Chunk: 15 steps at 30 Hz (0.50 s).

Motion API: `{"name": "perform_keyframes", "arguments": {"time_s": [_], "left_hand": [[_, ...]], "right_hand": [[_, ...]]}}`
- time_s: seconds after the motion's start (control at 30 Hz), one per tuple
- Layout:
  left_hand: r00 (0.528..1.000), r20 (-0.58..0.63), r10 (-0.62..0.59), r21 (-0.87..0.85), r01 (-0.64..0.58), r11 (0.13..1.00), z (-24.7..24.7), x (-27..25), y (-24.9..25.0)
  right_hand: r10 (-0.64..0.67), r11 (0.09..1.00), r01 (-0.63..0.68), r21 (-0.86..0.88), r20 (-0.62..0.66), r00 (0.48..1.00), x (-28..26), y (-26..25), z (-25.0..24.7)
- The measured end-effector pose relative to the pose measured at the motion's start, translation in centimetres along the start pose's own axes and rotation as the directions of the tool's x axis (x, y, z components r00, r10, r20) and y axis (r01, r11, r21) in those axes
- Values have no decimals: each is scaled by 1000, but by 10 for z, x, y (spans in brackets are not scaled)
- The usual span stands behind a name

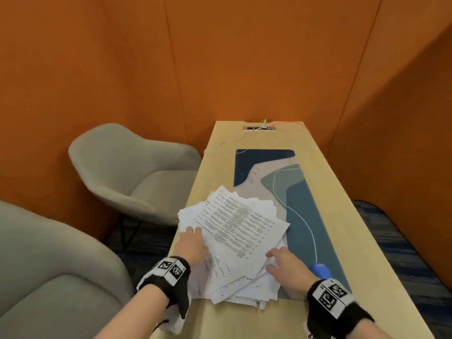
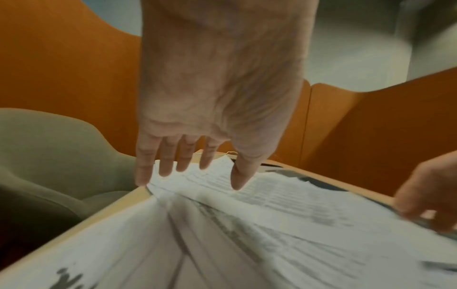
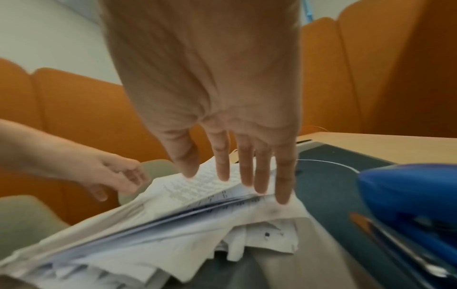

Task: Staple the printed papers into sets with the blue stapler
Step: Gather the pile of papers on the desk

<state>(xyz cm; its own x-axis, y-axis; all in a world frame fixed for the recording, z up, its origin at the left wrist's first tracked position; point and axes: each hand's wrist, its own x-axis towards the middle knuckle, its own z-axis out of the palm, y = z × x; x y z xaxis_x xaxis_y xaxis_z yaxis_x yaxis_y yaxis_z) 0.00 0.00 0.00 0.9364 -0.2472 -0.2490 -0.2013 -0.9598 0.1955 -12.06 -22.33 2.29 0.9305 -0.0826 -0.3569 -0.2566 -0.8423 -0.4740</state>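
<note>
A loose, fanned pile of printed papers lies on the near left part of the desk, partly over the desk mat. My left hand rests with straight fingers on the pile's left edge. My right hand has straight fingers touching the right edge of the papers. The blue stapler sits on the mat just right of my right hand, mostly hidden behind my wrist; it looms large at the right of the right wrist view. Neither hand holds it.
The narrow wooden desk carries a blue patterned mat and a socket panel with cables at the far end. Two grey chairs stand left of the desk. Orange padded walls enclose the booth.
</note>
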Motion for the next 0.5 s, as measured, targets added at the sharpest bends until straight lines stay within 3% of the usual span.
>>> {"name": "perform_keyframes", "arguments": {"time_s": [0.13, 0.3, 0.4, 0.5], "left_hand": [[986, 55, -158, -26, 159, 987, 7, 30, -14], [968, 59, -242, -29, 244, 969, 10, 47, -15], [951, 47, -305, -305, 304, 903, 7, 55, -21], [941, 39, -337, -622, 287, 728, 2, 55, -27]], "right_hand": [[4, 993, 5, -115, 77, 997, 6, 2, 16], [-58, 982, 70, -175, 71, 996, 0, 3, 26], [-79, 981, 94, -169, 97, 992, -7, 4, 30], [-86, 979, 105, -172, 119, 989, -13, 3, 35]]}}
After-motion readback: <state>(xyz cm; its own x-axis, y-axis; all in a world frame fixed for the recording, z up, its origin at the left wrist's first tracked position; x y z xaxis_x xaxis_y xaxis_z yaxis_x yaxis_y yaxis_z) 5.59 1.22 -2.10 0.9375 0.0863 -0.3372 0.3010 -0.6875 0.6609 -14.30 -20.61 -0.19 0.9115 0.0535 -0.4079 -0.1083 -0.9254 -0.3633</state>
